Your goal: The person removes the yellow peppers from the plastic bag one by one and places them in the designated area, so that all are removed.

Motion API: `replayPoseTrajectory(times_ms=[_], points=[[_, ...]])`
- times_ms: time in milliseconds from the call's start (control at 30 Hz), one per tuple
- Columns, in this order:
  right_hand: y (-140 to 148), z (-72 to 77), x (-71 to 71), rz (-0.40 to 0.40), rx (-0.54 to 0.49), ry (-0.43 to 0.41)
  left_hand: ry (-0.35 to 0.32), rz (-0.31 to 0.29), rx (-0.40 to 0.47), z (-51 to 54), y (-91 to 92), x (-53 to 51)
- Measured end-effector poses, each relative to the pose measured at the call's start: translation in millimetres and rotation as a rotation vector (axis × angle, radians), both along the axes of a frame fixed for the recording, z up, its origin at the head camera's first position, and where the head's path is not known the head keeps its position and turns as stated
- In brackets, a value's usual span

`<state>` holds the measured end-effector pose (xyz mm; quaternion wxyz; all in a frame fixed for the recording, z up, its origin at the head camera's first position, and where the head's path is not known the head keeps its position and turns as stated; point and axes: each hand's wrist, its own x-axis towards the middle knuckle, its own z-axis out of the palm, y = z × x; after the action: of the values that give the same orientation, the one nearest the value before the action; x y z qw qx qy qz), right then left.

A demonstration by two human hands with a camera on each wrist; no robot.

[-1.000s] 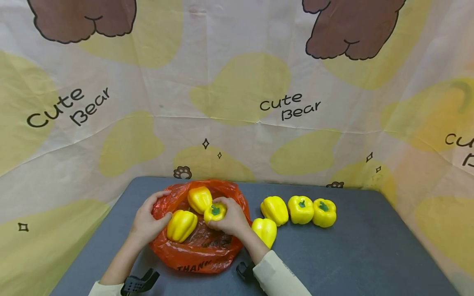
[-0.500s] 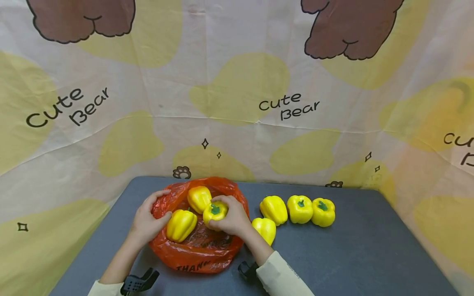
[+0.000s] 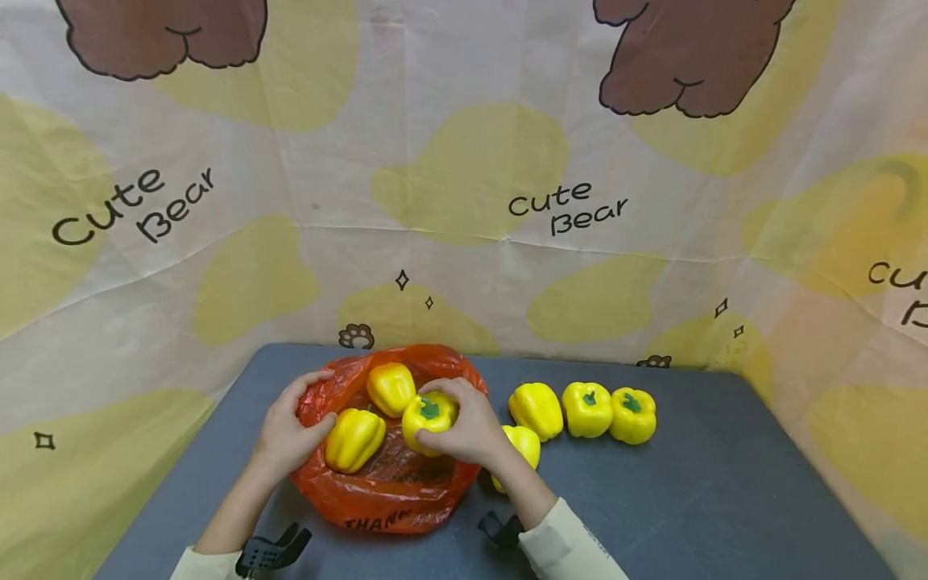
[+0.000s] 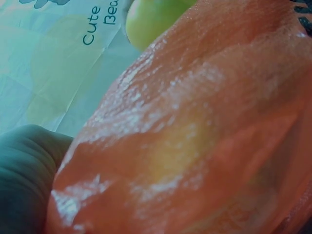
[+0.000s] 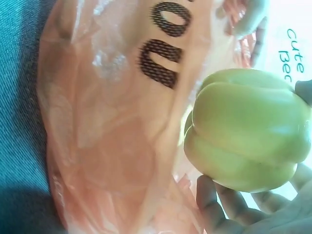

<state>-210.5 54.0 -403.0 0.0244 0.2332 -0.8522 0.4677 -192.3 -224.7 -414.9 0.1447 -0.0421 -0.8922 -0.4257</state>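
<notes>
An orange-red plastic bag [image 3: 395,515] stands with its mouth wide on the table. My left hand [image 3: 286,435] holds the bag's left rim, thumb toward the mouth. With my right hand [image 3: 471,427] I grip a yellow bell pepper [image 3: 429,419], green stem up, over the right part of the mouth. The right wrist view shows this bell pepper [image 5: 248,129] raised beside the bag wall [image 5: 112,122], fingers [image 5: 229,200] around it. Inside the bag lie two more yellow peppers, one at the front left [image 3: 355,441] and one farther back [image 3: 391,388].
Right of the bag, several yellow bell peppers [image 3: 536,411] sit on the grey table [image 3: 689,499]; one [image 3: 524,445] is partly behind my right wrist. A printed cloth [image 3: 464,177] hangs behind the table's far edge. Black straps [image 3: 271,552] circle both wrists.
My right hand has risen slightly and moved right, bringing the bell pepper up with it and away from the pepper at the back. The left hand stays on the rim.
</notes>
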Motion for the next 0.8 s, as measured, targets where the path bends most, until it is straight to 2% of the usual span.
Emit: replayPoseTrajectory(times_ms=[233,400,800], points=[[9.4,10.8,6.8,0.027,-0.031,0.018,0.005,-0.007,0.003,0.3,0.5,-1.9],[17.0,17.2,11.5,0.036,-0.017,0.038,0.011,-0.008,-0.002,-0.3,1.2,-2.7],[46.7,22.1,19.2,0.028,-0.054,0.051,0.017,-0.005,0.008,-1.3,2.4,-2.5]])
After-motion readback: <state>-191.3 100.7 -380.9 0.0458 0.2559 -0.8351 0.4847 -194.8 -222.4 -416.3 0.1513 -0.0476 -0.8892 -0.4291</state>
